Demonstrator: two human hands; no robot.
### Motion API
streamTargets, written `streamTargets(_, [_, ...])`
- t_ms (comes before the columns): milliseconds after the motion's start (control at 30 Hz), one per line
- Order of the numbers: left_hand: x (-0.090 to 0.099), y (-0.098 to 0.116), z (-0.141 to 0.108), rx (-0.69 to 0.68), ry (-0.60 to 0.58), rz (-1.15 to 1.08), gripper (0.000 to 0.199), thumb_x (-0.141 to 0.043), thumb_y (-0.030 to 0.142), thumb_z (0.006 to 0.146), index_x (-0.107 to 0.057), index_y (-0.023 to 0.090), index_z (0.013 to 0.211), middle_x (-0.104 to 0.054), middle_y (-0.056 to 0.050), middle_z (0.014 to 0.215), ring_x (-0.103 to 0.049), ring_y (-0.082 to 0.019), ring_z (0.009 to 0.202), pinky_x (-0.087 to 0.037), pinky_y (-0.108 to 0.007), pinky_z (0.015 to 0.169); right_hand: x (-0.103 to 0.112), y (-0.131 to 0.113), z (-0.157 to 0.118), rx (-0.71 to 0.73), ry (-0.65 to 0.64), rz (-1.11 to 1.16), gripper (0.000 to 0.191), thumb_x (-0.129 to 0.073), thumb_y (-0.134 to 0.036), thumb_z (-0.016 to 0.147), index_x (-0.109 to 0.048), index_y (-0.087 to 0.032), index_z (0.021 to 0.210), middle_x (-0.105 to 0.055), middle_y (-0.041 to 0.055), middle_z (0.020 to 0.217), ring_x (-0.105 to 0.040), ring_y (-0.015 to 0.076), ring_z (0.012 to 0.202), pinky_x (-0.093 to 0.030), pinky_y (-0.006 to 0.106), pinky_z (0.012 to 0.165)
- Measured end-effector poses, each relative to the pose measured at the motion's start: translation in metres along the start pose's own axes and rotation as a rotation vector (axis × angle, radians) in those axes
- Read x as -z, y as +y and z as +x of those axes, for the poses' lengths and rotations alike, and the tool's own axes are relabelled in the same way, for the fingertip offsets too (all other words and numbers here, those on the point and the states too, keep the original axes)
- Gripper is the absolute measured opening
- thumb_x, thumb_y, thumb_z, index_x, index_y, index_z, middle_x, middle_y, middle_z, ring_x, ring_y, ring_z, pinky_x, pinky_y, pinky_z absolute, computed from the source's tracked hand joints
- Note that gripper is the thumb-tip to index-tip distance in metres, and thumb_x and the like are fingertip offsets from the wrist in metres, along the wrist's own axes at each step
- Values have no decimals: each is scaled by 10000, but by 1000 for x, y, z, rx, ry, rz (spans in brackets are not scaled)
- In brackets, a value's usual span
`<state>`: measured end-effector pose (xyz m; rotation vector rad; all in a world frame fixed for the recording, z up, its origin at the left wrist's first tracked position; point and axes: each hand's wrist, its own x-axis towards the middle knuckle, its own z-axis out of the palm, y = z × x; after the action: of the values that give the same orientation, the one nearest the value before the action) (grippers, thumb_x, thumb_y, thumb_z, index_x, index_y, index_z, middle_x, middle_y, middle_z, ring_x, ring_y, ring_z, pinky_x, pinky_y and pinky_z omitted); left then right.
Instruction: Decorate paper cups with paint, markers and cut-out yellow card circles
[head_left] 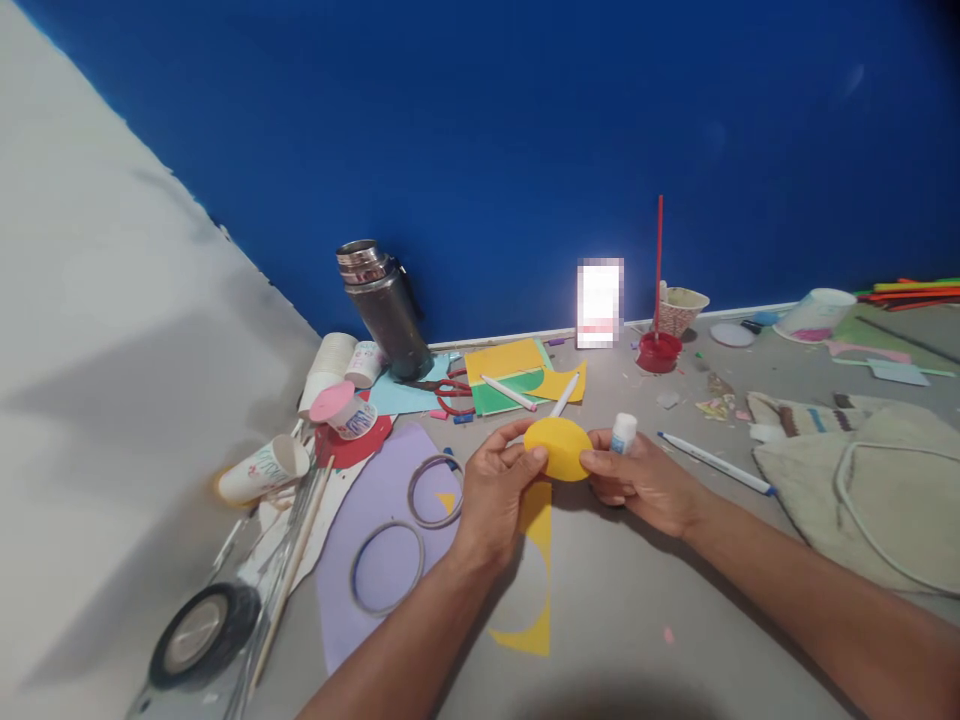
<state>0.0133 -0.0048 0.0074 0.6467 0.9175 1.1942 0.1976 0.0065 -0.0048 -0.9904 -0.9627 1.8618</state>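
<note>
Between both hands is a yellow paper circle [558,449], held up over the grey table. My left hand [499,480] is closed on its left edge, thumb in front. The thumb of my right hand [637,475] presses the circle's right edge. That same hand also grips a white glue stick [623,434], which stands upright among the fingers; its lower end is hidden. Below the hands lies a yellow paper offcut [536,630] with a curved cut-out. Left of my left wrist, two grey rings [388,567] rest on purple paper [341,575].
A dark steel flask [390,320] stands at the back left, near red-handled pliers [450,385] and coloured paper sheets [510,365]. Paper cups [262,470] and a black tape roll [202,635] crowd the left. Rightward lie a marker [716,463] and a cloth bag [810,500].
</note>
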Motion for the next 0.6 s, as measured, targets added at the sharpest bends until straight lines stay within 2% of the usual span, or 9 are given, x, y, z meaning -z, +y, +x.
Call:
streamTargets(133, [0, -2, 1, 124, -58, -90, 455, -947, 440, 648, -732, 134, 908, -751, -55, 870, -676, -141, 741, -518, -224, 632, 2, -1, 0, 33, 20, -90, 536, -959, -543, 577, -560, -192, 654, -378, -103, 459, -288, 48, 437, -174, 234, 460])
streamTargets(200, [2, -3, 2, 166, -62, -96, 399, -950, 393, 646, -725, 135, 850, -729, -44, 826, -662, -133, 726, -509, -213, 614, 4, -1, 1, 41, 17, -130, 523, -937, -563, 606, -573, -189, 650, -393, -94, 459, -292, 52, 438, -179, 238, 459])
streamTargets(333, [5, -5, 4, 241, -50, -86, 356, -958, 304, 631, -721, 139, 839, -720, -38, 809, -660, -130, 710, -517, -210, 598, 6, 0, 2, 57, 21, -144, 497, -925, -549, 631, -578, -194, 663, -366, -106, 443, -298, 59, 435, -199, 238, 458])
streamTargets(600, [6, -3, 1, 337, -150, -78, 429, -988, 373, 624, -745, 118, 868, -717, -50, 845, -643, -119, 723, -533, -220, 632, 6, 0, 2, 28, 22, -78, 527, -941, -586, 602, -604, -191, 691, -357, -113, 439, -283, 55, 426, -195, 234, 452])
